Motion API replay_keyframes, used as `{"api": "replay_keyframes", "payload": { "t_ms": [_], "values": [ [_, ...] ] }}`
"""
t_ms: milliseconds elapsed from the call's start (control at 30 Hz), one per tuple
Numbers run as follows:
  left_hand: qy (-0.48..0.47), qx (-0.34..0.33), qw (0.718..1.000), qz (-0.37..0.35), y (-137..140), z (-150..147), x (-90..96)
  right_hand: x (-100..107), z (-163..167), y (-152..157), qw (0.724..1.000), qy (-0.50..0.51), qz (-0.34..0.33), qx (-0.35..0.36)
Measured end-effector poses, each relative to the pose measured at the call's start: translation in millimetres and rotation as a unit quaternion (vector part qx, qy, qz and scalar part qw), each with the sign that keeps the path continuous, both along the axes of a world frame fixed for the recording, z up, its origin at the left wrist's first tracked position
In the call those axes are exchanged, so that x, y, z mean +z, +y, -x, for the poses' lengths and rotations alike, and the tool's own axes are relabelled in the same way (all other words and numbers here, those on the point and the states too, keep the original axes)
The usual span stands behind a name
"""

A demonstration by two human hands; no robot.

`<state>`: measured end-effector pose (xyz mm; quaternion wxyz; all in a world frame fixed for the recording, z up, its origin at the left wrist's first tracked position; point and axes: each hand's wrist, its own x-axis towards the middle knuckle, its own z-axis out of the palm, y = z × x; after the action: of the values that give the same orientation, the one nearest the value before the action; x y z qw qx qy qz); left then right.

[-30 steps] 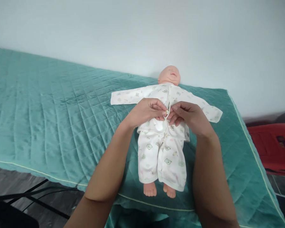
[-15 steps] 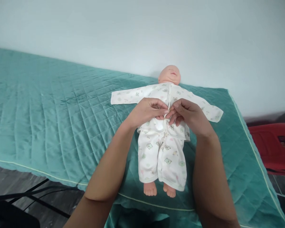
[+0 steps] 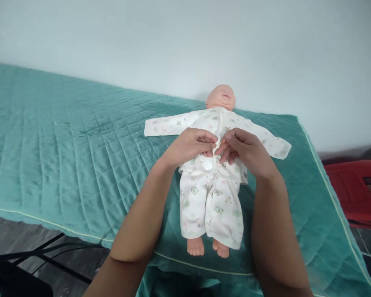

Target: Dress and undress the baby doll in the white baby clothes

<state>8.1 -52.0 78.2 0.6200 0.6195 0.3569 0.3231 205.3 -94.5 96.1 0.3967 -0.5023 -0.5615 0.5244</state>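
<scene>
A baby doll [image 3: 221, 97] lies on its back, dressed in a white patterned shirt [image 3: 200, 119] and matching trousers [image 3: 193, 206]. Its bare feet stick out of the trouser legs. Over the doll's belly, my left hand [image 3: 193, 143] pinches one side of the shirt's front opening between thumb and fingers. Close beside it, my right hand [image 3: 241, 146] pinches the other side of the opening. The fingertips of both hands nearly meet at the front edge, where a small pale spot shows; I cannot make out whether it is a button. Both sleeves are spread outward.
A green quilted cover [image 3: 64, 156] lies over the table under the doll. The pale wall [image 3: 142, 41] rises behind it. On the right, a red plastic object [image 3: 355, 189] stands beyond the table edge. Black metal bars [image 3: 49, 247] show at lower left above the floor.
The fingertips have shifted very slightly at the shirt front, and a bit more of the pale spot shows between them. The doll and both arms stay in place.
</scene>
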Motion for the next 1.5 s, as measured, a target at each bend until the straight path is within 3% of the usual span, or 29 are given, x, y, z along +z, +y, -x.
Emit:
{"api": "replay_keyframes", "payload": {
  "t_ms": [500,700,967,1233,1500],
  "values": [
    [0.021,-0.044,0.999,-0.012,1.5,6.7,1.5,3.9,7.0,-1.8,0.999,-0.015,0.003,-0.032],
    [0.075,-0.047,0.995,-0.047,-2.8,5.2,9.1,5.7,13.4,-1.8,0.997,-0.047,0.004,-0.062],
    [0.127,-0.030,0.988,-0.083,-9.8,3.7,16.9,5.6,19.3,-8.4,0.971,-0.203,-0.105,-0.076],
    [0.125,0.027,0.985,-0.119,-10.1,-4.1,12.3,10.2,20.9,-10.1,0.957,-0.252,-0.119,-0.080],
    [0.051,-0.033,0.997,-0.055,-4.9,18.1,12.0,12.0,13.1,-12.3,0.946,-0.257,-0.153,-0.123]
  ]
}}
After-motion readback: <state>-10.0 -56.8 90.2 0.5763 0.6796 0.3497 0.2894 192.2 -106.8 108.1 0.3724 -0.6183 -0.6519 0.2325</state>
